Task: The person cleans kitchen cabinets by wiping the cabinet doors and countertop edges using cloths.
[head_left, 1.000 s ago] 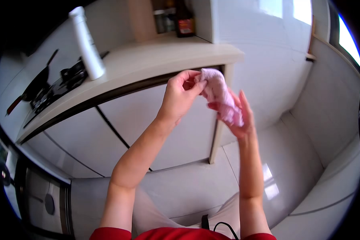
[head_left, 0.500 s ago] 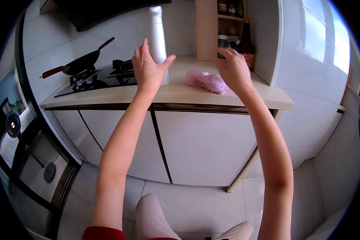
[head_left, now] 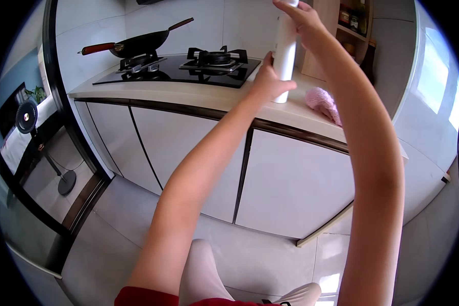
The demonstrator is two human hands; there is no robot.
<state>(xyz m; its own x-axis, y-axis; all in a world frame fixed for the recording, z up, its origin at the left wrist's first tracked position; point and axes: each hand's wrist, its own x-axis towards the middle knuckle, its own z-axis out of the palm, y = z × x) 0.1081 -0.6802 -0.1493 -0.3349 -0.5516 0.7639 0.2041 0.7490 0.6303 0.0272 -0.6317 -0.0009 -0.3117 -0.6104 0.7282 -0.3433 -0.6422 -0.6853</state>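
A tall white bottle [head_left: 285,58] stands upright on the pale countertop [head_left: 188,97]. My left hand [head_left: 270,80] is at its lower half, thumb and fingers spread around its near left side; whether the palm presses on it is hard to tell. Up at the bottle's top, my right hand [head_left: 302,18] has its fingers curled round the cap end. A crumpled pink cloth [head_left: 322,104] lies on the counter right of the bottle, partly behind my right forearm.
A black wok [head_left: 140,45] with wooden handles sits on the left burner of the black gas hob [head_left: 173,71]. Shelves [head_left: 353,31] with jars and a dark bottle [head_left: 370,61] are at the back right. A fan [head_left: 27,117] stands beyond the door frame at left.
The pink cloth, earlier in my hands, now lies on the counter. Both hands have moved to the white bottle, my right hand closing at its top. The view has turned left.
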